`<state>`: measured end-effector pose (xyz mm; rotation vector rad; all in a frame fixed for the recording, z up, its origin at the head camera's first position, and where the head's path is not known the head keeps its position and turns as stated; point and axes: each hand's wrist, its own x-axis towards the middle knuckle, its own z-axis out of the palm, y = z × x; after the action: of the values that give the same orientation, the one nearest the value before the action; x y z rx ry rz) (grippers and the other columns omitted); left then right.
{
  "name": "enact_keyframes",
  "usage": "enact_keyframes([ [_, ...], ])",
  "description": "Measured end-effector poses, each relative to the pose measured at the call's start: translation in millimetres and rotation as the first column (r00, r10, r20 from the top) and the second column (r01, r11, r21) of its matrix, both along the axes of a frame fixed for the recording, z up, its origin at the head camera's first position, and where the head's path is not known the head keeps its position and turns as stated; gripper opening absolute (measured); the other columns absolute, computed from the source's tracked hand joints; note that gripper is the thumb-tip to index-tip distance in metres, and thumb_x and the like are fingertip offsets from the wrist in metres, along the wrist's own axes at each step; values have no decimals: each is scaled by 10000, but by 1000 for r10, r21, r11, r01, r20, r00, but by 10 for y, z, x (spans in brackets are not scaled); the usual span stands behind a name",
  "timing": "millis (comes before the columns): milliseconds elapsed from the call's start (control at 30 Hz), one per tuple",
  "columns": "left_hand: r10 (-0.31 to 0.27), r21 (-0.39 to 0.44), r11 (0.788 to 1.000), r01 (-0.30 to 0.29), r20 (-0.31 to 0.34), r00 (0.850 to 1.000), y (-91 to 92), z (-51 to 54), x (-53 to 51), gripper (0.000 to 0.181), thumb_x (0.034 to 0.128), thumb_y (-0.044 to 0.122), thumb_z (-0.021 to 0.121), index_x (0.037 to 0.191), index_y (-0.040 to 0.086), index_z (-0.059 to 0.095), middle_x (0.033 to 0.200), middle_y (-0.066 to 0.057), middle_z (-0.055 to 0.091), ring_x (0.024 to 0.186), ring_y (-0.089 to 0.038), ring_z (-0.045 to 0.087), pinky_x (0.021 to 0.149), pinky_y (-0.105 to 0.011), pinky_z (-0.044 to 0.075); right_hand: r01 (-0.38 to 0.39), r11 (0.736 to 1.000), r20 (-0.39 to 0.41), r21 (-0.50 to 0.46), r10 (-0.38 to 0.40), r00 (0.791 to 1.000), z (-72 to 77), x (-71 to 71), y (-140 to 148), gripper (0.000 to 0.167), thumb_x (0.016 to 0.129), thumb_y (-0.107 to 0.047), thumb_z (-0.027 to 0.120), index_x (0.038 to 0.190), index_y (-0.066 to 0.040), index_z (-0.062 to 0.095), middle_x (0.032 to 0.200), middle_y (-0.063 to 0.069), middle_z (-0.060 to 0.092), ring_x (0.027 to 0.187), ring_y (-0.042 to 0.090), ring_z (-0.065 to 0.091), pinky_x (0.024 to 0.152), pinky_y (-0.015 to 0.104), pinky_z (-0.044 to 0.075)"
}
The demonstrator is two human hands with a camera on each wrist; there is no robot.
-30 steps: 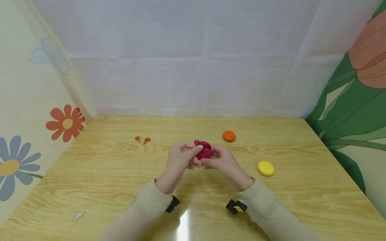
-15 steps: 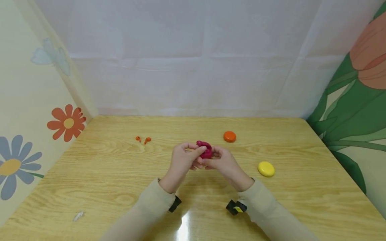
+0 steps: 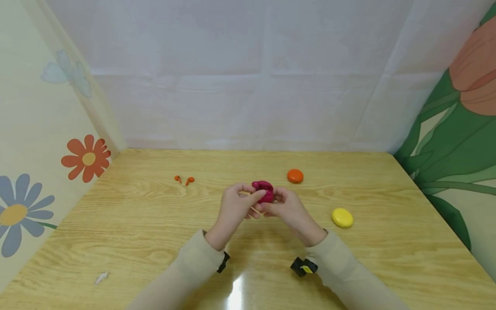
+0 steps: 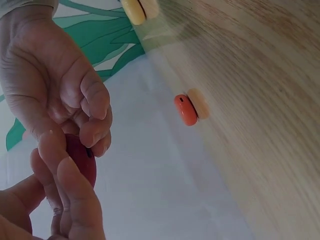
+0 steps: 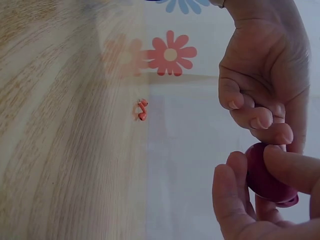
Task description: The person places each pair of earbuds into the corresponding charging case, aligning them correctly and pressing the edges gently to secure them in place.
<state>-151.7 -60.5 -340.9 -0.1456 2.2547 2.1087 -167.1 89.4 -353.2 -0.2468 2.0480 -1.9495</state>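
Note:
Both hands meet over the middle of the table around a small magenta earbud case (image 3: 265, 186), which stands open in the head view. My right hand (image 3: 290, 211) grips its body from the right, thumb in front and fingers behind. From the left, my left hand (image 3: 234, 206) pinches it, the thumb lying across the opening. A small rounded magenta part sticks out at the case's upper left; whether it is an earbud or part of the lid, I cannot tell. In the right wrist view the smooth case (image 5: 270, 180) sits between the right thumb and fingers.
Two orange earbuds (image 3: 189, 181) lie apart at the back left of the wooden table (image 3: 135, 224). An orange round case (image 3: 295, 175) sits at the back right, a yellow one (image 3: 342, 218) nearer on the right. A small whitish scrap (image 3: 100, 277) lies front left.
My left thumb has slid a little to the right and down across the case's opening. The case has tilted slightly in the hands, and the right hand has barely moved.

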Motion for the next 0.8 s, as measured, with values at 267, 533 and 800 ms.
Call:
enact_keyframes([
  [267, 2, 24, 1000, -1, -34, 999, -39, 22, 39, 234, 919, 188, 698, 956, -32, 626, 612, -73, 666, 429, -96, 593, 432, -205, 442, -6, 1000, -2, -12, 6, 1000, 3, -11, 15, 325, 913, -4, 654, 1181, 132, 531, 1015, 138, 649, 832, 160, 634, 790, 343, 551],
  [533, 6, 48, 999, -5, -25, 1000, -123, 3, 41, 270, 959, 219, 644, 1047, -35, 616, 605, -17, 639, 426, -101, 591, 438, -210, 451, -10, 1000, 7, 3, 10, 1000, 14, -4, 44, 330, 911, 1, 651, 1193, 124, 535, 1043, 158, 653, 844, 175, 644, 798, 346, 553],
  [800, -52, 84, 995, 52, 4, 999, -175, -7, 20, 377, 1011, 278, 549, 1155, -67, 593, 601, -26, 622, 436, -106, 596, 428, -202, 466, -22, 1000, 3, 13, 22, 1000, 39, 7, 76, 347, 908, -8, 655, 1204, 119, 525, 1066, 170, 644, 855, 184, 649, 805, 355, 550],
])
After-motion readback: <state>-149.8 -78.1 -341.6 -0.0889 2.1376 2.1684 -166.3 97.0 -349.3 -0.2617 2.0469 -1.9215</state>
